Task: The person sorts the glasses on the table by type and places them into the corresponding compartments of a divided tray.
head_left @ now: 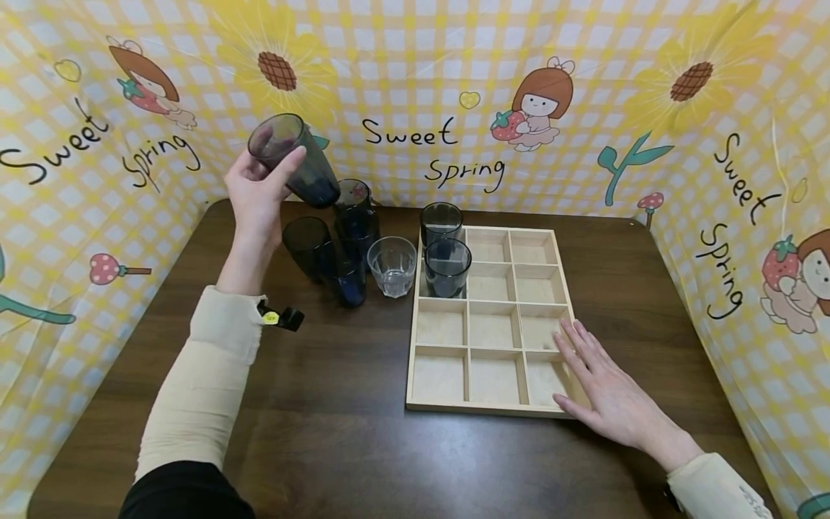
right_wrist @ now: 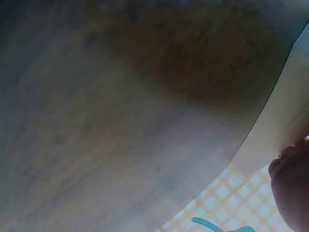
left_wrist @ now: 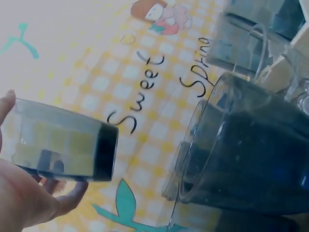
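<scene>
Holding a dark glass (head_left: 318, 180) up above the brown table (head_left: 324, 432), pinched in the left hand (head_left: 249, 209) with the thumb on one side and bent fingers on the other. Tipped over, with open top up by the fingers and thick bottom pointing down to the right, away from the palm. Up near the bunch of standing dark glasses (head_left: 340, 274), but not touching them in the left wrist view. Can see a clear glass (head_left: 392, 267) just right of the bunch, near the wooden tray (head_left: 413, 375). Also can see two grey glasses (head_left: 447, 270) in the tray's left row of boxes, one behind the other. Resting the right hand (head_left: 609, 396), fingers straight and spread, on the tray's right edge near the front corner, well apart from the held glass
</scene>
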`<state>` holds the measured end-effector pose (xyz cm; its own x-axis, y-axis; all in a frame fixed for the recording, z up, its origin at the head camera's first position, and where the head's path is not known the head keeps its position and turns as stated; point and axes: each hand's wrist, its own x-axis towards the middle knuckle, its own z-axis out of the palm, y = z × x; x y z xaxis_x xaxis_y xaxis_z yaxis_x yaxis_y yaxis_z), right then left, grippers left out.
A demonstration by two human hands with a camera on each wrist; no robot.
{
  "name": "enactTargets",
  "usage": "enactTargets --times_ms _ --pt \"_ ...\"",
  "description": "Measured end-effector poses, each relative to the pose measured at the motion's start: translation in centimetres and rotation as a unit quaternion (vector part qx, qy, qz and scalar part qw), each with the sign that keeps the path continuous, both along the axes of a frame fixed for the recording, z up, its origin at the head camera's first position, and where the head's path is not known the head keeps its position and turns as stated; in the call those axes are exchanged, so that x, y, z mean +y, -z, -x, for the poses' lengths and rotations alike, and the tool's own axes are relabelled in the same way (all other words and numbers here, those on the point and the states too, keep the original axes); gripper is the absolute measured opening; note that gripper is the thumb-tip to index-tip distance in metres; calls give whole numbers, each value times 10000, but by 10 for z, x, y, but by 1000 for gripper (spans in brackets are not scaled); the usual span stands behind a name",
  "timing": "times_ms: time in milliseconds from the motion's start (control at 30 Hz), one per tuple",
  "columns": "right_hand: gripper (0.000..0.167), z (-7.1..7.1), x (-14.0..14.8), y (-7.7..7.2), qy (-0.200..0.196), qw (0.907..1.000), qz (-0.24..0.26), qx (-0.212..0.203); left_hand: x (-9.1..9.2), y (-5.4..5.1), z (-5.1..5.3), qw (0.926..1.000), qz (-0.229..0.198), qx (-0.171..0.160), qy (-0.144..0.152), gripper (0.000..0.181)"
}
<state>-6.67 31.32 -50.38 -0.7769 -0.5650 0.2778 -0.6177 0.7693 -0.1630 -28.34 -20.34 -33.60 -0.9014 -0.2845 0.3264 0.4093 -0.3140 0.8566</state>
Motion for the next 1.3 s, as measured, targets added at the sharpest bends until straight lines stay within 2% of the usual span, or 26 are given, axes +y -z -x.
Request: enactTargets --times_ms 167,333,500,667,767,933,1100,1200,1300 --pt "89 0 0 -1 3 10000 20 16 16 2 -9 9930 1033 455 -339 55" --pt "89 -1 0 -1 10 10000 -5 4 29 8 -21 9865 1473 648 -302 61" --pt "90 0 0 -1 42 10000 -39 -25 45 15 -38 9757 1926 1026 -199 66" --pt "90 1 -1 -1 53 10000 -68 -36 62 20 -60 9683 2211 1161 1 71" --pt "90 1 -1 -1 49 10000 -64 6 73 25 -74 9666 2256 1183 276 69" --pt "90 1 0 -1 -2 10000 -68 69 91 41 -93 9607 2383 1249 677 70" --pt "90 3 0 -3 -32 9998 -130 110 109 61 -109 9468 2793 1193 1066 77" --pt "90 3 0 -4 6 9998 -182 87 119 70 -114 9361 3120 1089 1206 79" --pt "90 1 0 -3 15 9998 -192 62 126 78 -118 9310 3268 1015 1274 78"
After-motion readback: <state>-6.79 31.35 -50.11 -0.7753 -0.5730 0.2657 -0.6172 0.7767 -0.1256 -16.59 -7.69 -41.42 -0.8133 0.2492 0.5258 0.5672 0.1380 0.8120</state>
